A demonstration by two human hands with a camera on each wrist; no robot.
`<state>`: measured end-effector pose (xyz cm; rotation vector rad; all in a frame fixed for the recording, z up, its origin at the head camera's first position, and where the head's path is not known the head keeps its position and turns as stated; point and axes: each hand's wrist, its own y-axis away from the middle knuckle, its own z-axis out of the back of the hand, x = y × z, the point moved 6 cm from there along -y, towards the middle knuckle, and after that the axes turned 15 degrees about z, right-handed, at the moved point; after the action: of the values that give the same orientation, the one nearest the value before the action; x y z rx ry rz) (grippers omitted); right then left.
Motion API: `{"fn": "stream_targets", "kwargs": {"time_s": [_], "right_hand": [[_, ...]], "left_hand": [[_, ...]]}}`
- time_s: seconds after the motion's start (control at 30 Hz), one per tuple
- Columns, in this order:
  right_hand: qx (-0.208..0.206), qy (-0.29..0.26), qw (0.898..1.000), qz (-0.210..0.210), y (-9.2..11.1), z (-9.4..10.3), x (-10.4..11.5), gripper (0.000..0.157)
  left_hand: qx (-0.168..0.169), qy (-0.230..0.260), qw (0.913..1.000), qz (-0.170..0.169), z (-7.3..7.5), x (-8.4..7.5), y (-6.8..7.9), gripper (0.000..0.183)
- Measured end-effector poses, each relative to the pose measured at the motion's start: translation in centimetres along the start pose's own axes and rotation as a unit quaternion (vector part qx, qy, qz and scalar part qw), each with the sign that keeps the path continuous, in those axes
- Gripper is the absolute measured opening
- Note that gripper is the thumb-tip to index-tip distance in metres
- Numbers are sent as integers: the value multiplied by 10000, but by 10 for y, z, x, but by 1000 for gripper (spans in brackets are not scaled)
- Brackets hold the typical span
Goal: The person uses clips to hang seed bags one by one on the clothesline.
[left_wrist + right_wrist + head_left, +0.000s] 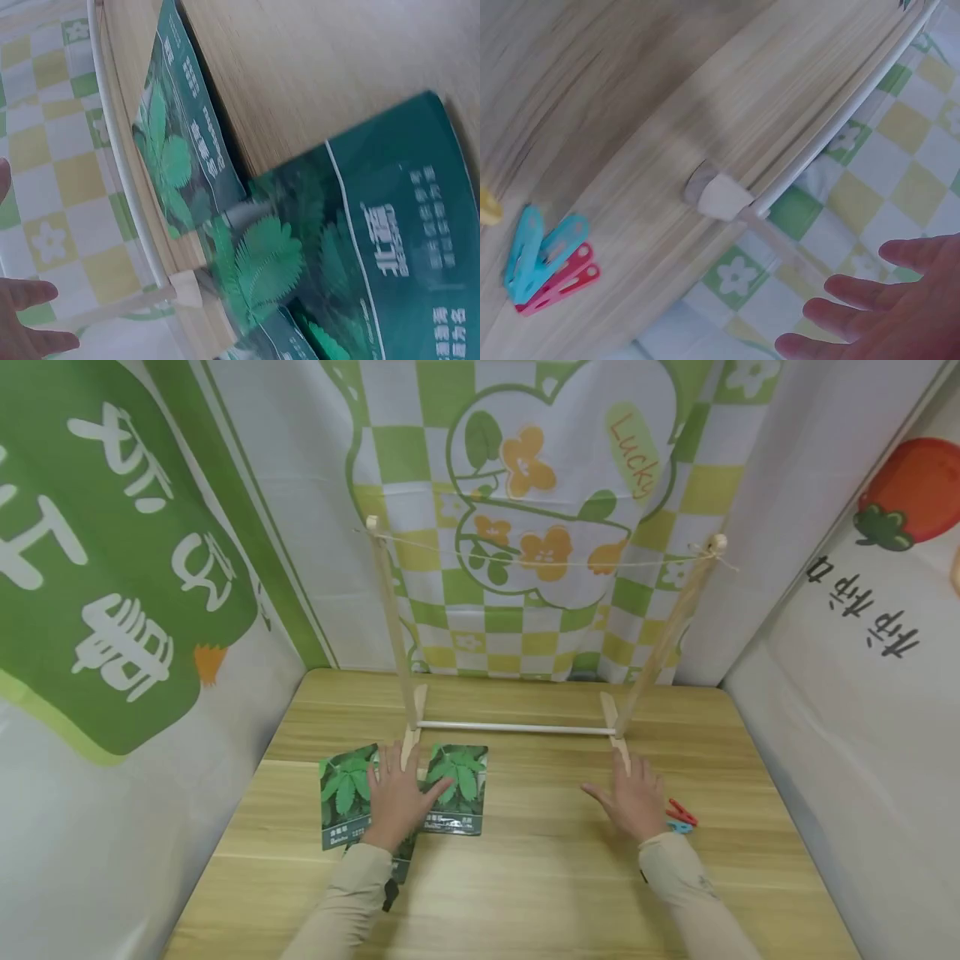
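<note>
My left hand (396,797), fingers spread, hovers over several dark green leaf-printed packets, partly covering them in the head view. One packet (343,806) lies to its left, another (459,781) to its right, and a third (402,862) shows under the wrist. Close up, the left wrist view shows a packet (405,225) with white lettering. My right hand (636,797) has its fingers straight and apart, holding nothing, near the right foot of a wooden frame (395,618). Beside it lie a red clothespin (681,812) and a blue clothespin (679,827).
The frame stands at the back of the wooden table (525,877). A thin string (540,562) runs between its post tops, and a white rod (517,727) joins them low down. Behind hangs a checked cloth (420,460). Something yellow (489,208) shows at the right wrist view's edge.
</note>
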<state>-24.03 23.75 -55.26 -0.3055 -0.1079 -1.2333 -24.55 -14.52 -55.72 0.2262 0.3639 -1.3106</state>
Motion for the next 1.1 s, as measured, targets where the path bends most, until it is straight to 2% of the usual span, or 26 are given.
{"fn": "stream_targets", "kwargs": {"time_s": [0.17, 0.3, 0.5, 0.7, 0.83, 1.1], "right_hand": [[144, -145, 9994, -267, 2, 1, -17, 93], [42, -306, 9987, -400, 5, 5, -30, 85], [272, -218, 9980, -519, 11, 8, -46, 90], [404, -279, 9961, -733, 15, 6, -60, 92], [558, -249, 9943, -870, 19, 2, -68, 93], [781, -391, 9910, -1013, 23, -2, -83, 94]], "left_hand": [[-20, -161, 9998, 144, 4, 9, -3, 93], [-70, -210, 9994, 259, 6, 19, -5, 92], [221, -212, 9986, 438, 5, 31, -11, 95], [339, -150, 9970, 674, 7, 44, -15, 98], [236, -152, 9964, 795, 11, 54, -16, 97], [5, 138, 9956, 926, 17, 68, -22, 91]]}}
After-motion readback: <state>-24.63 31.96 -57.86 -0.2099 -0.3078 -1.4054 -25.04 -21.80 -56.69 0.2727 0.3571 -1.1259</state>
